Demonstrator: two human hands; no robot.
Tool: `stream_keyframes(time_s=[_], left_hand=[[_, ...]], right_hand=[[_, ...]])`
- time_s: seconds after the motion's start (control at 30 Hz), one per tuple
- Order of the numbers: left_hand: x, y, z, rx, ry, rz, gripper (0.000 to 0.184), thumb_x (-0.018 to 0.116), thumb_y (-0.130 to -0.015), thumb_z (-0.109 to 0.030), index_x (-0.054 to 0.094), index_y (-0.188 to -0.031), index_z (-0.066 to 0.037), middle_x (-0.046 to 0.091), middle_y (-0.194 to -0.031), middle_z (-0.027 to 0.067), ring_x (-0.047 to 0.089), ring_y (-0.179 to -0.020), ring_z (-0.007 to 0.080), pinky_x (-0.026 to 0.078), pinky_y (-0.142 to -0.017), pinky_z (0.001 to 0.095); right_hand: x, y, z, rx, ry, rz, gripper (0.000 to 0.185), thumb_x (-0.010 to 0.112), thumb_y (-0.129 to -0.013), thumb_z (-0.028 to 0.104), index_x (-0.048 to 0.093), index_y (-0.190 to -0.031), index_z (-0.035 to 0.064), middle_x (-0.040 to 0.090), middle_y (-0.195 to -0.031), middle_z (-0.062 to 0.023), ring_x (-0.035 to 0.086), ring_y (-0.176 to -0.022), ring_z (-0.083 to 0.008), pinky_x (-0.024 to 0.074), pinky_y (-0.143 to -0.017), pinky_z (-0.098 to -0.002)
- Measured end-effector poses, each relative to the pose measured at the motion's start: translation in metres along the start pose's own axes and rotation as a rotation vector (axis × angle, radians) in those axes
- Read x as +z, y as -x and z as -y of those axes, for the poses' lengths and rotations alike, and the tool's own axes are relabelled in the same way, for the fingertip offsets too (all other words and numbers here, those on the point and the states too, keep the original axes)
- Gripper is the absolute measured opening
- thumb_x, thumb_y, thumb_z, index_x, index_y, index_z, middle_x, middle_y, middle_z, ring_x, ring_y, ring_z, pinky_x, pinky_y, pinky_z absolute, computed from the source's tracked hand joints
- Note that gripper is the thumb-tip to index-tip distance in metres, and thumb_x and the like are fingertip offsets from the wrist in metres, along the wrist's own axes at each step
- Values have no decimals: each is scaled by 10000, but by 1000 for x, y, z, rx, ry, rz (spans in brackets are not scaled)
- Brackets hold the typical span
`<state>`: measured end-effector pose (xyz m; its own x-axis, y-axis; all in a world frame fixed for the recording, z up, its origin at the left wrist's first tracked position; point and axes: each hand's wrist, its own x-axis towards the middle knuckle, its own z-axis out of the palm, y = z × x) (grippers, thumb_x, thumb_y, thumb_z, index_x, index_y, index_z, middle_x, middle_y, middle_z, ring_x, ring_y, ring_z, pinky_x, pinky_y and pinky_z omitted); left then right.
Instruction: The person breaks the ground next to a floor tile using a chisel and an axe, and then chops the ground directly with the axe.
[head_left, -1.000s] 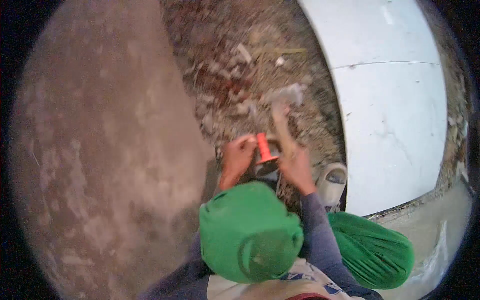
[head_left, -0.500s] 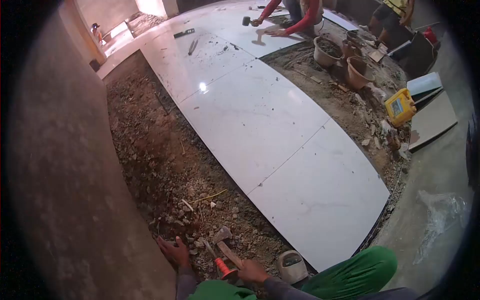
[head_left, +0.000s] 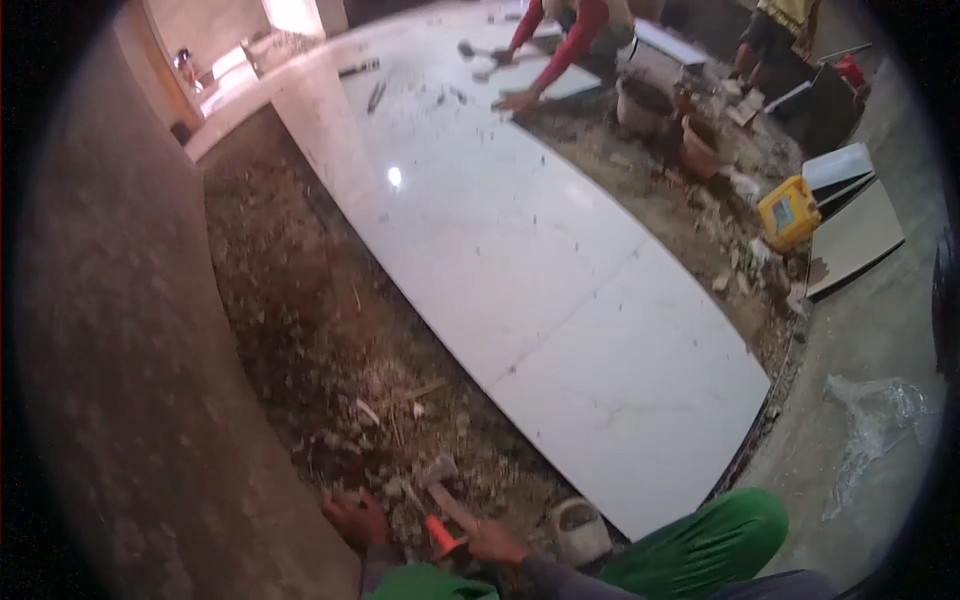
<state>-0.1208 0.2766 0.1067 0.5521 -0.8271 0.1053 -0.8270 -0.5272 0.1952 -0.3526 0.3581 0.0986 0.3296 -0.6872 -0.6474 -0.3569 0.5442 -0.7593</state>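
Observation:
My right hand is closed round the wooden handle of a hammer, whose head rests low over the rubble. Just left of that hand is a chisel with an orange grip, its thin shaft pointing up and left; whether a finger touches it I cannot tell. My left hand is over the dirt beside the wall, blurred, its finger positions unclear. Loose soil and stone chips lie in front of both hands.
Large white tiles run along the dirt strip's right side. A plain wall rises at left. Beyond are a co-worker in red sleeves, another person, buckets and a yellow container. A shoe is near my right hand.
The view has swung up from my lap to the whole floor. My left hand has left the chisel and is by the wall. The co-worker's arms have shifted over the tiles.

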Motion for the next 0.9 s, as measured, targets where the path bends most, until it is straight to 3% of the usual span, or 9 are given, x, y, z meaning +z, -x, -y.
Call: stream_keyframes(time_s=[0.1, 0.17, 0.23, 0.3, 0.37, 0.47, 0.57, 0.67, 0.9], left_hand=[[70, 8, 61, 88, -153, -101, 400, 663, -936, -293, 661, -1240, -34, 626, -1244, 198, 565, -1194, 399, 461, -1016, 496], [49, -1, 44, 35, -40, 17, 401, 683, -942, -348, 688, -1184, -28, 662, -1141, 205, 615, -1098, 389, 479, -975, 486], [76, -9, 64, 141, -23, -136, 358, 694, -920, -331, 685, -1080, -10, 672, -1077, 204, 632, -1020, 406, 500, -904, 504], [79, -10, 72, 89, 0, -84, 319, 690, -905, -303, 677, -1010, -2, 679, -1024, 204, 645, -952, 403, 512, -847, 521], [68, -13, 69, -63, 34, 74, 282, 681, -892, -275, 669, -965, -2, 683, -978, 200, 654, -894, 381, 518, -802, 522], [84, -20, 87, -135, 363, -23, 234, 665, -878, -252, 655, -907, -21, 673, -902, 164, 642, -825, 323, 511, -746, 486], [54, -28, 64, -125, 556, 128, 206, 651, -874, -237, 646, -909, -34, 660, -890, 145, 617, -801, 287, 496, -735, 450], [62, -19, 50, 29, 349, 294, 211, 646, -870, -229, 653, -953, -35, 674, -968, 158, 611, -827, 283, 491, -751, 441], [65, 13, 0, -131, 189, 256, 523, 717, -923, -335, 485, -1252, -1, 607, -1151, 243, 612, -1040, 436, 470, -894, 537]], right_hand=[[22, -12, -31, -252, -189, -140, 367, 646, -799, 182, 703, -1083, -44, 724, -910, -266, 730, -851, -397, 558, -765, -492], [26, -4, -17, -81, -99, -125, 458, 619, -803, 117, 647, -1241, -15, 713, -952, -276, 725, -884, -415, 555, -783, -495], [20, -9, -4, -114, -5, -174, 532, 593, -807, 66, 601, -1332, -16, 678, -964, -322, 728, -908, -426, 551, -762, -485], [32, -16, -23, 134, -21, -147, 321, 630, -786, 80, 713, -1077, -28, 665, -908, -352, 724, -887, -435, 547, -762, -496], [29, -14, -17, 74, 21, -139, 339, 639, -777, 92, 705, -1095, -7, 689, -877, -305, 723, -858, -424, 541, -762, -491], [38, -19, -49, 147, 135, -90, 388, 663, -792, 148, 652, -1136, -31, 702, -906, -289, 693, -901, -471, 543, -769, -532], [35, -17, -44, 143, -17, -69, 360, 693, -778, 196, 650, -1043, -44, 697, -902, -298, 696, -902, -470, 542, -773, -541], [40, -20, -49, 125, 4, -98, 370, 702, -773, 207, 659, -1036, -49, 696, -909, -302, 695, -897, -475, 546, -774, -540], [34, -16, -41, 157, 84, -118, 301, 655, -764, 147, 688, -1023, -4, 703, -864, -258, 699, -842, -438, 533, -760, -502]])
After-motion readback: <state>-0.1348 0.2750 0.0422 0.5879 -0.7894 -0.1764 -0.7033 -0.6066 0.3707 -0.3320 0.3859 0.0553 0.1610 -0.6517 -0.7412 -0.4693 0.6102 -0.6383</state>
